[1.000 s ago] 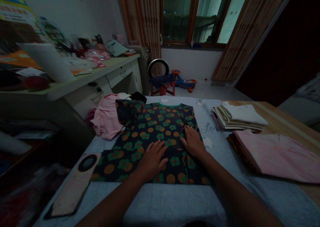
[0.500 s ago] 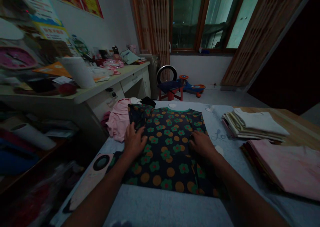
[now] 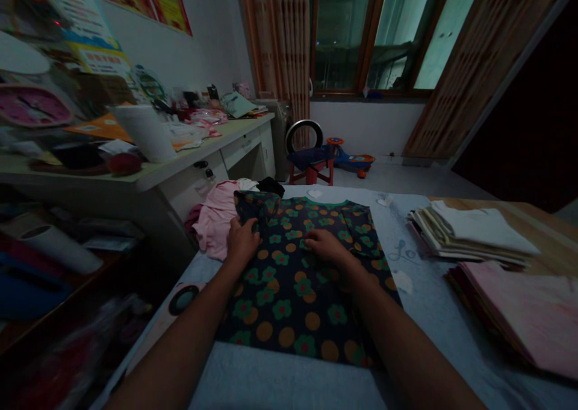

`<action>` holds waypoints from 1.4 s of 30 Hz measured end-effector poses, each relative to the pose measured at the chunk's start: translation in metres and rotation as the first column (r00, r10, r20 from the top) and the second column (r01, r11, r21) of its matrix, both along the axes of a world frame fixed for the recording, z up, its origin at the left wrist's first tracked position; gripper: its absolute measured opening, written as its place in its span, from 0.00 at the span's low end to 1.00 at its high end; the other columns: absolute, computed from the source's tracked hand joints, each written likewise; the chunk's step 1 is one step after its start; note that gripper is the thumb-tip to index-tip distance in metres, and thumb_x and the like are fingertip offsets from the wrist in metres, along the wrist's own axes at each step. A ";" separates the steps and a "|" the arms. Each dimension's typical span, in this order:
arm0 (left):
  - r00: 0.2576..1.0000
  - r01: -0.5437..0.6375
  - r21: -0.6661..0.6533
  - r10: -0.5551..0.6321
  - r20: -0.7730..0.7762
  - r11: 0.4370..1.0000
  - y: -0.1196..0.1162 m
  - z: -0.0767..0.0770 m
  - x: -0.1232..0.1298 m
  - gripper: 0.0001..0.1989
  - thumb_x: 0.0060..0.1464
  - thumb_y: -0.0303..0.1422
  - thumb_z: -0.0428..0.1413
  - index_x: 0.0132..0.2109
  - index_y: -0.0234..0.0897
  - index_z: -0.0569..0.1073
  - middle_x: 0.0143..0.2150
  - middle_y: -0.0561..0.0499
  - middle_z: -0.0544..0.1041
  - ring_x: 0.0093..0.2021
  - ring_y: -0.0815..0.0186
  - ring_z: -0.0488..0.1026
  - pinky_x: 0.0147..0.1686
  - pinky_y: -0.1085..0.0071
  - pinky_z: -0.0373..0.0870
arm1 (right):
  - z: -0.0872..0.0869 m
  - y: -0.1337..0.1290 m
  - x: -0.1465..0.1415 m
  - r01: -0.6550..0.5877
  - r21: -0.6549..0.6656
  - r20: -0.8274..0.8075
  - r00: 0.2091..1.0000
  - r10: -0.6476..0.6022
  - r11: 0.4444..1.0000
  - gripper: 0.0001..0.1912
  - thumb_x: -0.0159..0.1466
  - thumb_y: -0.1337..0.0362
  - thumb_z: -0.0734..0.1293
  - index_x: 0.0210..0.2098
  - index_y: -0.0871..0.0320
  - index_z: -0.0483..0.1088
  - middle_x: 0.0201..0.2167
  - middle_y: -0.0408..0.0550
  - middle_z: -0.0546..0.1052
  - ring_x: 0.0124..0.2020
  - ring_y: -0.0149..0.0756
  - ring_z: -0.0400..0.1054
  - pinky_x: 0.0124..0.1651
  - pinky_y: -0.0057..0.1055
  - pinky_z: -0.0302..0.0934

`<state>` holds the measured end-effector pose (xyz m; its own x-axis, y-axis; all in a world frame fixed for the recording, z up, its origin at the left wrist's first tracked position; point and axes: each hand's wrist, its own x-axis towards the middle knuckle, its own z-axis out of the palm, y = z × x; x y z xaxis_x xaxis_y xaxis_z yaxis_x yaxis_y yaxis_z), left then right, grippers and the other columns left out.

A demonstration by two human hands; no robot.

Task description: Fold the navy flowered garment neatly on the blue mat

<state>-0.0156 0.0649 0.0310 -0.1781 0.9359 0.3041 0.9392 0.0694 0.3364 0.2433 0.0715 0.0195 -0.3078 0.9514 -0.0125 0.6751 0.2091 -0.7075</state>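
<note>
A dark shirt with green flowers and orange dots lies flat on the blue cloth, its green neckline facing away from me. My left hand is at the shirt's left sleeve, which is folded inward, and its fingers are closed on the fabric. My right hand rests over the upper middle of the shirt with its fingers curled; whether fabric is between them is hidden.
Folded clothes are stacked at the right, with a white pile behind a pink one. Crumpled pink clothing lies at the left, beside a cluttered desk. A red stool stands beyond the cloth.
My right hand has moved left from the shirt's right side to its middle, and the right sleeve now lies folded over the body. My left hand has closed on the left sleeve.
</note>
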 end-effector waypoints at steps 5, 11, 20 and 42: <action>0.995 0.072 0.058 -0.075 0.067 0.996 0.009 -0.003 0.007 0.20 0.57 0.26 0.49 0.54 0.38 0.75 0.54 0.41 0.64 0.55 0.56 0.69 0.55 0.64 0.69 | -0.017 0.020 -0.020 0.044 -0.285 -0.379 0.912 -0.155 0.957 0.09 0.62 0.63 0.65 0.41 0.56 0.72 0.31 0.44 0.77 0.29 0.31 0.71 0.30 0.24 0.64; 0.965 0.253 -0.035 -0.255 -0.061 0.967 0.013 -0.014 0.029 0.24 0.56 0.22 0.46 0.59 0.37 0.71 0.55 0.42 0.70 0.55 0.56 0.69 0.56 0.61 0.67 | -0.031 0.039 -0.045 0.091 -0.421 -0.568 0.749 -0.341 0.902 0.10 0.58 0.66 0.68 0.40 0.56 0.69 0.34 0.46 0.76 0.30 0.29 0.73 0.33 0.24 0.67; 0.775 0.600 -0.274 -0.631 -0.032 0.751 -0.028 -0.022 0.032 0.25 0.55 0.24 0.49 0.57 0.48 0.72 0.64 0.51 0.69 0.66 0.55 0.59 0.66 0.49 0.53 | -0.039 0.061 -0.057 0.252 -0.132 -0.295 0.913 -0.281 0.959 0.31 0.56 0.62 0.67 0.59 0.55 0.64 0.56 0.52 0.72 0.56 0.43 0.67 0.54 0.36 0.64; 0.955 0.075 -0.359 -0.170 -0.244 0.930 -0.083 -0.017 -0.027 0.26 0.58 0.30 0.52 0.63 0.38 0.64 0.59 0.39 0.68 0.55 0.52 0.69 0.53 0.57 0.65 | -0.045 0.079 -0.066 0.412 0.009 -0.453 0.814 -0.364 0.911 0.11 0.60 0.59 0.55 0.28 0.54 0.66 0.24 0.41 0.71 0.29 0.35 0.66 0.33 0.29 0.60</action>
<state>-0.0422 -0.0186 0.0142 -0.0127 0.9997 -0.0185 0.9987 0.0136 0.0493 0.1769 0.1506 -0.0256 0.1364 0.9812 0.1367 0.3454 0.0822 -0.9348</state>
